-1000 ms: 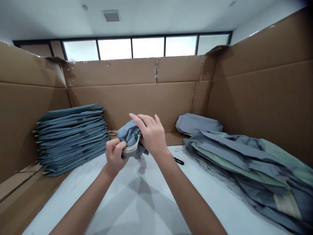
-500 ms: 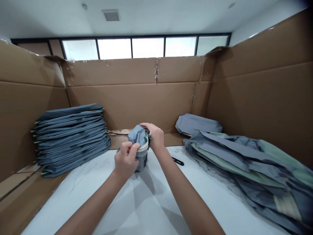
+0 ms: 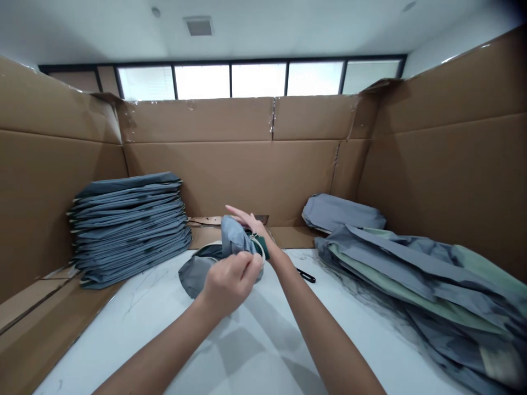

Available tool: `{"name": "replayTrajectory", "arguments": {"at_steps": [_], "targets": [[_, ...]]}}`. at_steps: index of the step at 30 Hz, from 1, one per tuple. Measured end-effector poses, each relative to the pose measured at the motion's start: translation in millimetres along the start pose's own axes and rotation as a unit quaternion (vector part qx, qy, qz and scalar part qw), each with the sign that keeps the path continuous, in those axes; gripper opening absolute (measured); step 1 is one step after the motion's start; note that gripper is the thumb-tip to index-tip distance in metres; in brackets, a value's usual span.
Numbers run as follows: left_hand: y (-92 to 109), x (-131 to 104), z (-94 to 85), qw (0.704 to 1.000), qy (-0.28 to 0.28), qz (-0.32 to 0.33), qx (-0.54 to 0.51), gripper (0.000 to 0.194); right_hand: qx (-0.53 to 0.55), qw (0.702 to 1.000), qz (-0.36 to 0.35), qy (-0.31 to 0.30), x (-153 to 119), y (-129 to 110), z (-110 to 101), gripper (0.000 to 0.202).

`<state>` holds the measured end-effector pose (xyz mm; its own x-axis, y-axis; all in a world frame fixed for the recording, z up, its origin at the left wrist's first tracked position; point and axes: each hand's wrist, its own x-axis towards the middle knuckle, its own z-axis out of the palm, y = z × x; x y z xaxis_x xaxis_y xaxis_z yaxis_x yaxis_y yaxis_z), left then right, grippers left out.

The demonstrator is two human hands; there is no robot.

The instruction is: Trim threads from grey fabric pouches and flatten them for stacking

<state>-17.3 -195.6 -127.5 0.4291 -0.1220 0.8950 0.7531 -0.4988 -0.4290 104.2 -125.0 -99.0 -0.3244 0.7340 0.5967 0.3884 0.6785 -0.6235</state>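
Observation:
A small grey-blue fabric pouch with a pale rim sits bunched at the middle of the white table. My left hand is closed on its near edge, by the pale trim. Lighter blue cloth stands up between my hands. Behind that cloth, my right hand has its fingers stretched out to the left, partly hidden. A dark green piece and a pale band lie against my right wrist; whether the band circles the wrist, I cannot tell.
A tall stack of folded blue-grey fabric pieces stands at left. Loose grey and pale green fabric heaps at right, with a folded grey piece behind. A slim black object lies beside my right forearm. Cardboard walls enclose the table.
My left hand has moved right and turned knuckles-up, still closed on the rim. My right fingers have straightened out behind the cloth. The pouch has tipped and spread to the left.

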Motion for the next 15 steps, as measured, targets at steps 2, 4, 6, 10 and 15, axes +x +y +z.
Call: {"name": "replayTrajectory", "arguments": {"at_steps": [2, 4, 6, 10, 15], "targets": [[1.9, -1.9, 1.4, 1.0, 0.003, 0.014, -0.006, 0.024, 0.011, 1.0, -0.011, -0.019, -2.5, -0.4, -0.7, 0.048], [3.6, -2.9, 2.1, 1.0, 0.007, 0.02, -0.004, 0.024, 0.0, 1.0, -0.013, -0.006, -4.2, -1.8, 0.5, 0.046], [4.4, -2.4, 1.5, 1.0, 0.003, 0.015, 0.001, 0.024, -0.022, 0.999, -0.001, 0.024, -4.8, -2.9, 2.8, 0.041], [3.6, 1.8, -1.9, 1.0, -0.019, -0.017, 0.013, 0.024, -0.086, 0.988, 0.046, 0.12, -3.8, -3.2, 4.1, 0.028], [3.0, 6.0, -3.2, 0.993, -0.088, -0.079, 0.023, 0.023, -0.219, 0.95, 0.106, 0.198, -3.2, -4.3, -2.8, 0.025]]}}
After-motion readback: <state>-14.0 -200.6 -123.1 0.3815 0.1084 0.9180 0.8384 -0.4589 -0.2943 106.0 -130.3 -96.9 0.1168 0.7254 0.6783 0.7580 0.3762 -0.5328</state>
